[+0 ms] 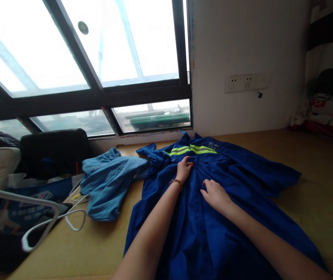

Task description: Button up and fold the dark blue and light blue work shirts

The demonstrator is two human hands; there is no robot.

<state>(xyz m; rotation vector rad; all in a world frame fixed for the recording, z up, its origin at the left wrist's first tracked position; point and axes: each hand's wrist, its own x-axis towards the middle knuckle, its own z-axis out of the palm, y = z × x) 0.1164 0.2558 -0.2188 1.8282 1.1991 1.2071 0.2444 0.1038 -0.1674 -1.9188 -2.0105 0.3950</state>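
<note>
A dark blue work jacket [197, 225] lies front side up on the yellowish tabletop, its collar toward the wall. Yellow-green and grey reflective stripes cross its chest, with a small white print on one side. My left hand [184, 169], with a beaded bracelet at the wrist, pinches the front placket just below the stripes. Over the front edge, lower and to the right, my right hand [215, 194] hovers or rests with thumb and fingers slightly apart; contact with the cloth cannot be made out. The jacket's lower end runs out of view.
A lighter blue folded garment [111, 182] lies left of the jacket. White bent tubing [45, 202] juts in at the left, near a black bag [54, 151] and a printed blue bag [35, 198]. Behind are a window and a wall socket [248, 82]; a patterned curtain [326, 85] hangs right.
</note>
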